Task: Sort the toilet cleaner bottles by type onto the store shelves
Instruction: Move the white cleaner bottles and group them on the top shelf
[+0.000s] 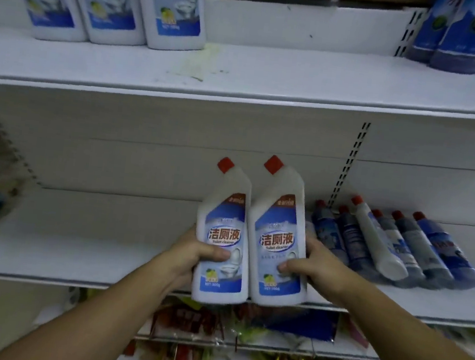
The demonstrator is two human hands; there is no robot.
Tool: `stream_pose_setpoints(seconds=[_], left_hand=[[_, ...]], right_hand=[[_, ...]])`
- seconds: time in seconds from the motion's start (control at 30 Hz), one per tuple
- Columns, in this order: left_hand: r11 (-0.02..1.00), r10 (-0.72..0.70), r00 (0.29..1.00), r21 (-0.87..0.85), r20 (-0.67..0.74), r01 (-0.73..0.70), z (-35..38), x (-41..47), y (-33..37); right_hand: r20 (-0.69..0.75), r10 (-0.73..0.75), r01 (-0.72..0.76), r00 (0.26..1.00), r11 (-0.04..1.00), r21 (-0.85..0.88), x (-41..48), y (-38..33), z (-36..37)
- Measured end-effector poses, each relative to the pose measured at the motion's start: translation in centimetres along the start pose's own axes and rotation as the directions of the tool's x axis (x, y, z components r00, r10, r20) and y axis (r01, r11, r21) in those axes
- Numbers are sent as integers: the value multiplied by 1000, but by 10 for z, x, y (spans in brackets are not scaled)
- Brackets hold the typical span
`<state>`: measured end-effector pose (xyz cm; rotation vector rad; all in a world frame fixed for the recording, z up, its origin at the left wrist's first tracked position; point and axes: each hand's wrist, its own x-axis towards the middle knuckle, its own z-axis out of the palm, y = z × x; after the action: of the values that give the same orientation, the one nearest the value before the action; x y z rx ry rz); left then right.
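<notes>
On the white metal upper shelf (pixel 272 74), at far left, three white flat-sided plastic toilet cleaner bottles with blue labels (pixel 108 2) stood upright in a close row. Below and to the right of them, in front of the white lower shelf (pixel 105 238), the left hand (pixel 192 251) gripped a white plastic bottle with a red angled cap (pixel 225 208), the thumb laid across the label front and the fingers hidden behind the body. Touching it on the right was a second white red-capped bottle of the same label (pixel 278 214), gripped in the same manner by the right hand (pixel 316 260). Both hands were therefore clamped, one bottle each. Both bottles were held off the shelf with the long axis near upright, caps uppermost and leaning slightly left, bases level with the lower shelf's front edge. Further right, a row of dark blue cylindrical bottles with red caps (pixel 429 249) lay on their sides on the lower shelf, with one white slim bottle (pixel 377 243) lying among them. At the upper right stood a group of blue upright bottles (pixel 465 37). The matching white row lay above and to the left of the hands, with bare shelf to its right. The left hand was nearer to it, so the coming move probably called for a lift upward and leftward with the bottles kept upright.
</notes>
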<state>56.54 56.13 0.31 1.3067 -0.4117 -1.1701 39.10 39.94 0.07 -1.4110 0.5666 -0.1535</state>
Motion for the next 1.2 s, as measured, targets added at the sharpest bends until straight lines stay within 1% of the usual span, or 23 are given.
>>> stream_pose_setpoints(seconds=[0.07,0.1,0.17,0.23,0.33,0.43,0.5,0.57,0.63,0.7,0.8,0.9,0.97,1.07,1.13,1.2], left_hand=[[999,29,999,30,-19,-29,-9,-24,-2],[998,43,999,43,-34,-41,-14,-39,-3],[995,63,996,82,-58,-58,-23,-71,-4],[988,94,993,132,-74,-84,-25,-102,-1],[962,219,971,188,-95,-198,-20,-142,17],[931,362,924,105,-121,-350,-16,-170,52],[892,453,882,76,-127,-447,-16,-185,82],[828,560,819,118,-126,-548,-16,-199,115],[749,659,747,164,-88,-642,-15,-209,149],[676,730,681,202,-54,-709,-19,-213,183],[583,804,595,221,-15,-782,-33,-209,236],[539,832,554,212,13,-815,-52,-200,282],[526,842,540,212,11,-824,-66,-192,307],[495,853,520,256,38,-830,-89,-179,338],[477,864,502,255,40,-841,-105,-170,354],[487,862,506,236,23,-841,-122,-160,366]], right_hand=[[53,8,-2,999,995,-99,-10,-5,16],[103,9,7,995,989,-149,-18,-10,25],[230,-2,55,973,973,-226,-35,-18,41],[352,-23,125,936,955,-270,-50,-28,58],[453,-100,240,886,935,-262,-66,-50,79],[484,-221,325,847,935,-141,-77,-89,94],[469,-326,399,821,915,-63,-83,-120,101],[429,-446,511,786,859,-43,-85,-156,109],[423,-557,633,714,772,-51,-85,-191,120],[436,-637,730,636,680,-71,-83,-224,134],[409,-713,798,569,599,-66,-68,-265,154],[370,-743,821,558,559,-115,-48,-300,175],[342,-746,818,571,551,-163,-33,-318,190],[279,-763,812,583,532,-241,-9,-338,207],[221,-780,806,586,535,-251,8,-347,213],[162,-779,791,606,569,-225,24,-354,216]])
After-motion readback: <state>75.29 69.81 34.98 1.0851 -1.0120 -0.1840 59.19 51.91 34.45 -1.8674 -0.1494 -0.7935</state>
